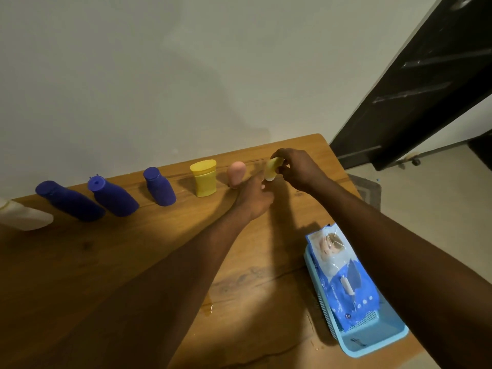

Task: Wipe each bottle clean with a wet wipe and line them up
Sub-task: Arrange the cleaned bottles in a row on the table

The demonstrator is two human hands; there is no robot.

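Head view: the right hand (295, 169) grips the top of a pale bottle (272, 169) at the far side of the table (133, 262), just right of the pink bottle (235, 173). The left hand (253, 198) reaches to the pale bottle's foot; whether it holds anything I cannot tell. A wipes pack (343, 278) lies in a basket (372, 339) near the right forearm.

A wooden table (133, 262) against a pale wall (186, 75), dark door (426, 75) right.
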